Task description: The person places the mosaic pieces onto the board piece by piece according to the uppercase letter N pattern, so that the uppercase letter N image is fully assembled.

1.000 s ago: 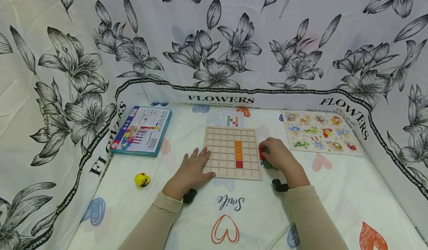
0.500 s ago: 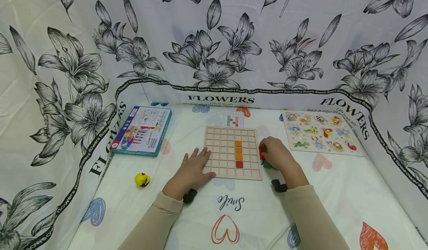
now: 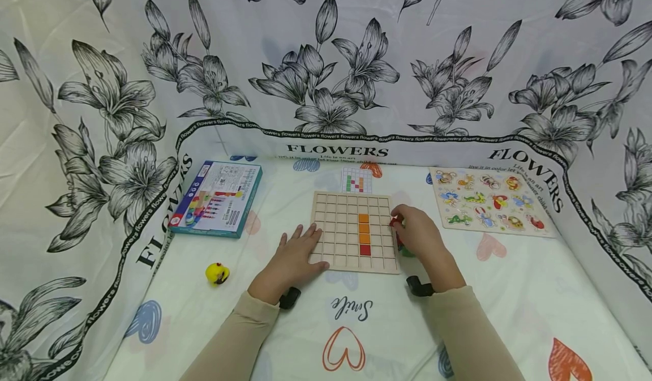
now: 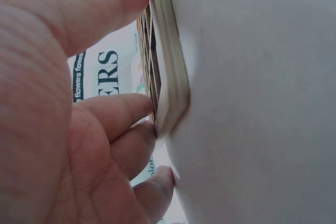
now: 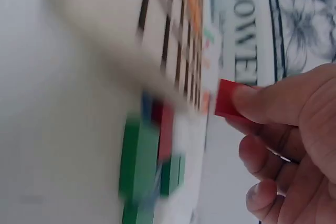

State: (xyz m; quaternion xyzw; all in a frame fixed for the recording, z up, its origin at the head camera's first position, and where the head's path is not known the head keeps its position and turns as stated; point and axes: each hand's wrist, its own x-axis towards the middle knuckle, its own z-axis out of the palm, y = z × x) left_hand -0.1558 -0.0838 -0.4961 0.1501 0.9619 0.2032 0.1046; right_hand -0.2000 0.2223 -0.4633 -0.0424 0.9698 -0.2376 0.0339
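Note:
A wooden grid board (image 3: 338, 256) lies mid-table, with two orange blocks (image 3: 364, 228) and a red block (image 3: 365, 249) in one column. My left hand (image 3: 291, 259) lies with fingers spread over the board's left edge, thumb at the near corner. Between thumb and fingers, my right hand (image 3: 421, 235) pinches a small red block (image 5: 227, 98) just off the board's right edge. Below that hand, green blocks (image 5: 139, 156) and another red block (image 5: 166, 132) sit beside the board; in the head view the hand partly hides them.
A printed pattern card (image 3: 356, 180) lies behind the board. At the left are a flat teal box (image 3: 216, 200) and a yellow toy duck (image 3: 217, 274). A picture puzzle board (image 3: 489, 202) lies at the back right. A flower-print curtain (image 3: 326, 86) stands behind.
My right hand has lifted a red block from the pile and moved slightly left, to the board's right edge. The left hand stays in place.

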